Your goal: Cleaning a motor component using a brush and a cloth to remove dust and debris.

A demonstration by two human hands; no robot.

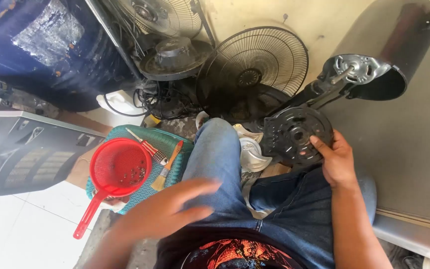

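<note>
My right hand (337, 159) grips the edge of a round black fan motor cover plate (294, 133), held above my right thigh. Just behind it, a fan motor head (355, 69) with a bare shaft sits on a black stand. My left hand (172, 209) is blurred, fingers spread, hovering empty over my left knee and next to a teal woven basket (175, 144). On the basket lie a red plastic strainer (118, 167) holding small dark bits, a paintbrush (167, 164) and a red-handled screwdriver (148, 147).
Black fan grilles (260, 65) and a fan base (175, 57) lean against the wall ahead. White fan blades (252, 152) lie by my knee. A dark appliance casing (21, 149) stands at left, and a grey metal surface (409, 149) at right.
</note>
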